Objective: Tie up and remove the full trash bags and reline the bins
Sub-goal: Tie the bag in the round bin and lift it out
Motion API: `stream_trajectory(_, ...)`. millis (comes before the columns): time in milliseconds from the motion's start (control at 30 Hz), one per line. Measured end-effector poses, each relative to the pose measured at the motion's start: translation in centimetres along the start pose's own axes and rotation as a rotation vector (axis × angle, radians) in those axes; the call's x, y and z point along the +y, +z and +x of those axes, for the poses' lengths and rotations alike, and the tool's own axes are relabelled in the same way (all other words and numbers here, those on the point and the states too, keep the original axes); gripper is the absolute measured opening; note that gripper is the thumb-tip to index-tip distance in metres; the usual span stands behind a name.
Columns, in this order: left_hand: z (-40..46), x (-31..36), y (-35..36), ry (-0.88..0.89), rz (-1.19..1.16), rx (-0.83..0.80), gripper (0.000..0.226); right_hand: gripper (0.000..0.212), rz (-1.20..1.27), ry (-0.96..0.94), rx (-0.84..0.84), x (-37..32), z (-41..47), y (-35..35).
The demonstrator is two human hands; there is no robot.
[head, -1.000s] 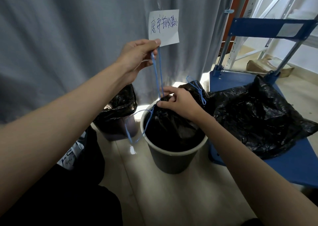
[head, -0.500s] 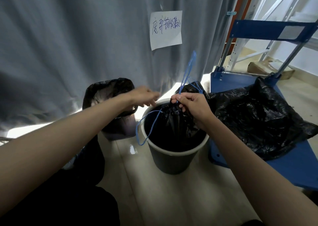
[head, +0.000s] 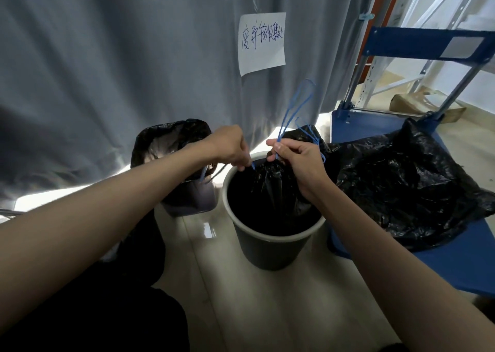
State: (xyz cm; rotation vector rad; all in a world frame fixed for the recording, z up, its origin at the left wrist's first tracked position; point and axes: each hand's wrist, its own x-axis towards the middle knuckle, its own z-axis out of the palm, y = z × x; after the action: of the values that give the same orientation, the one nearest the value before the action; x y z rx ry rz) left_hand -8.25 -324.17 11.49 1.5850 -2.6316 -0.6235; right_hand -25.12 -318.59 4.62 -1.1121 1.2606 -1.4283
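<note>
Black trash bag (head: 278, 188) sits inside the round bin (head: 270, 241) on the floor. Right hand (head: 297, 156) grips its gathered neck and a blue drawstring (head: 297, 107) loop standing upward. Left hand (head: 231, 145) pinches what looks like the other drawstring end.

I see the bin (head: 270, 244) on the floor, a bag (head: 278, 188) gathered inside it. Behind and to its left stands a second bin (head: 187, 201), lined. To the right a cart (head: 455, 266) carries another bag (head: 407, 188). A curtain (head: 107, 70) hangs behind, a note (head: 262, 43) on it.
</note>
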Motion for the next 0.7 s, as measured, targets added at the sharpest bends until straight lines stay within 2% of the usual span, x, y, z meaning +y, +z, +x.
stream_trajectory(100,0.1,0.0,-0.7,0.045,0.086,0.102,0.006,0.017,-0.055,0.041,0.025,0.1,0.3,0.4)
stream_trajectory(200,0.1,0.2,-1.3,0.075,0.105,0.131,0.021,0.017,-0.119,0.091,0.043,0.2,0.6,0.8)
stream_trajectory(300,0.0,0.6,-1.5,0.113,0.07,0.127,0.031,0.007,-0.22,0.062,-0.003,0.2,0.4,1.2)
stream_trajectory(400,0.0,0.9,-1.6,0.086,0.034,0.166,0.025,0.001,-0.309,0.034,-0.063,0.2,0.1,1.6)
stream_trajectory(533,0.0,0.8,-1.6,0.087,-0.058,0.173,0.02,0.008,-0.33,0.028,-0.19,-0.1,0.0,1.5)
stream_trajectory(700,0.1,0.5,-1.0,0.092,-0.214,0.175,0.013,0.005,-0.31,0.01,-0.168,0.0,-0.2,1.5)
